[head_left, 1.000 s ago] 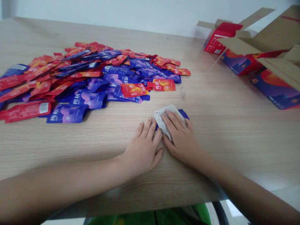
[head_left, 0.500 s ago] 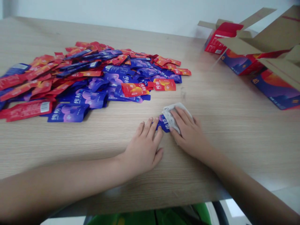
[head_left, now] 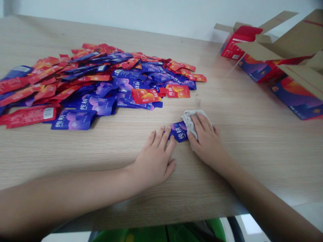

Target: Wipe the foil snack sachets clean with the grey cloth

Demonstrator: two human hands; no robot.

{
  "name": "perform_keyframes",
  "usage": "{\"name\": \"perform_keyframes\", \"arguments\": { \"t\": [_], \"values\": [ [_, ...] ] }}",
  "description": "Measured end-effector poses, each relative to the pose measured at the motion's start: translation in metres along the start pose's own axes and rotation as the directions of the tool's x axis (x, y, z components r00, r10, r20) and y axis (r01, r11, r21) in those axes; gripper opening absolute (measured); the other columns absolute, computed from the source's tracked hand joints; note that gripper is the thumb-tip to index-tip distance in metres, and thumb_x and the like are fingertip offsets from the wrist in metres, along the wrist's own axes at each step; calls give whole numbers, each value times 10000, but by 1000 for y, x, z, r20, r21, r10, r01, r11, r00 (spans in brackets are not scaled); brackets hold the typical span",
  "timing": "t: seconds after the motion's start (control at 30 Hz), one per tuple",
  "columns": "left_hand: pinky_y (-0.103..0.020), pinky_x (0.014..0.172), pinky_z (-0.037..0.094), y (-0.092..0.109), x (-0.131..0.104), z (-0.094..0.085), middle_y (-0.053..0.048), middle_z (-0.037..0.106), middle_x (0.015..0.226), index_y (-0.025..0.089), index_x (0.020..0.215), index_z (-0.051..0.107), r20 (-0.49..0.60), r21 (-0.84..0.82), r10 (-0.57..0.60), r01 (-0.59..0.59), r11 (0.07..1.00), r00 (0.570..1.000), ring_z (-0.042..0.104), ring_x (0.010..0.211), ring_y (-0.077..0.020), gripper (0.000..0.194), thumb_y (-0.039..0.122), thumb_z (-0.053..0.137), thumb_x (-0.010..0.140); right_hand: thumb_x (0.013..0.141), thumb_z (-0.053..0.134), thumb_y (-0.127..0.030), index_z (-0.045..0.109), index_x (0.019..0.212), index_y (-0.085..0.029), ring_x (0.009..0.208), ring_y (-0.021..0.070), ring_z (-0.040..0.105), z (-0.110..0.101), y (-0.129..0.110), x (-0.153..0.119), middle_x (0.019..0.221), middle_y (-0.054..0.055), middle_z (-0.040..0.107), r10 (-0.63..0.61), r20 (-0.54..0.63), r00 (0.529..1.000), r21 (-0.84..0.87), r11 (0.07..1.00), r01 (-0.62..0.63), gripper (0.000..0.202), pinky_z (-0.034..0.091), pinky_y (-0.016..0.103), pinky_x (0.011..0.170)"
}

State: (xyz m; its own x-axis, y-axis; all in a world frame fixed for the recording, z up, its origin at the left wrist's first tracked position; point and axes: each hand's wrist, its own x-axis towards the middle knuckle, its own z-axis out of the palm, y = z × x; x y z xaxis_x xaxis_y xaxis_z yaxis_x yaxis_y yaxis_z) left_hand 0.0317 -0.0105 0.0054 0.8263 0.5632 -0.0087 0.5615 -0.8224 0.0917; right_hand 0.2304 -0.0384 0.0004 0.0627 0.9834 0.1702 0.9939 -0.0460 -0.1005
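A blue pouch point(head_left: 179, 132) with white characters lies flat on the wooden table. My left hand point(head_left: 156, 154) is open, its fingers stretched out and their tips pressing on the pouch's left end. Under my right hand point(head_left: 205, 139) is a folded pale grey cloth point(head_left: 189, 118), held against the pouch. The cloth and fingers hide the pouch's right end. Beyond my hands, a large heap of red and blue pouches point(head_left: 98, 77) spreads across the table's left and middle.
Several opened cardboard boxes stand at the right: a red box point(head_left: 230, 45) at the back, a blue and red box point(head_left: 259, 69), and a nearer box point(head_left: 295, 97) with raised flaps. A white wall point(head_left: 151, 16) runs behind the table point(head_left: 101, 148).
My right hand has slid the cloth rightward along the blue pouch, uncovering more of its printed face. My left hand has stayed on the pouch's left end.
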Motion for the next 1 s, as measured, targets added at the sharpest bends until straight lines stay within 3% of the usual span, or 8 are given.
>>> {"name": "perform_keyframes", "arguments": {
  "t": [0.07,0.23,0.3,0.47,0.63,0.7,0.9,1.0],
  "values": [
    [-555,1145,222,0,0,0,-269,208,1564,23,1461,336,3,1,0,0,1000,1000,196,1452,-414,660,430,378,944,957,339,-395,337,1474,-130,1436,301,268,1,-2,-1,1561,159,317,5,-17,1000,-11,1000,-5,582,266,549,1084],
    [-551,1146,219,-1,0,0,-272,299,1530,29,1416,400,-5,2,2,-2,1000,1000,233,1443,-408,614,424,375,948,948,356,-379,349,1474,-173,1440,265,261,-2,-22,-7,1579,110,300,-240,43,970,42,970,238,565,245,508,1105],
    [-545,1149,216,-1,0,0,-259,282,1543,41,1421,397,-4,4,0,0,1000,1000,224,1448,-399,620,437,386,944,951,353,-385,346,1477,-190,1436,265,274,-3,-17,-4,1579,104,303,-210,45,977,47,977,207,561,256,511,1102],
    [-543,1150,212,-1,0,1,-251,213,1570,39,1464,335,-1,12,-1,1,1000,1000,194,1458,-394,666,453,378,946,959,331,-387,320,1486,-170,1419,310,303,1,5,2,1546,168,342,22,-29,999,21,1000,-21,569,293,566,1061],
    [-545,1147,217,-1,0,2,-267,272,1544,33,1414,407,-13,4,3,-3,1000,1000,219,1448,-405,621,439,380,946,955,341,-382,346,1476,-179,1438,282,264,0,-15,-5,1574,125,305,-195,21,981,18,981,194,559,254,527,1095],
    [-547,1148,214,-1,0,2,-269,279,1540,32,1411,411,-15,1,6,-6,1000,1000,218,1448,-406,620,438,389,943,957,343,-387,341,1480,-191,1439,271,264,-2,-17,-4,1578,110,302,-229,47,972,31,973,228,558,254,510,1102],
    [-543,1153,208,-1,0,1,-254,206,1571,35,1459,343,0,6,-1,1,1000,1000,185,1460,-396,662,453,382,946,962,334,-392,319,1483,-153,1426,301,293,-1,11,5,1555,163,326,39,9,999,1,999,-39,573,299,543,1078],
    [-543,1153,213,-1,0,1,-255,207,1570,33,1459,342,2,2,-4,4,1000,1000,185,1459,-398,659,447,377,948,951,359,-398,326,1478,-128,1432,310,272,1,3,2,1559,173,313,-14,-6,1000,-16,1000,14,593,275,558,1085]
  ]
}}
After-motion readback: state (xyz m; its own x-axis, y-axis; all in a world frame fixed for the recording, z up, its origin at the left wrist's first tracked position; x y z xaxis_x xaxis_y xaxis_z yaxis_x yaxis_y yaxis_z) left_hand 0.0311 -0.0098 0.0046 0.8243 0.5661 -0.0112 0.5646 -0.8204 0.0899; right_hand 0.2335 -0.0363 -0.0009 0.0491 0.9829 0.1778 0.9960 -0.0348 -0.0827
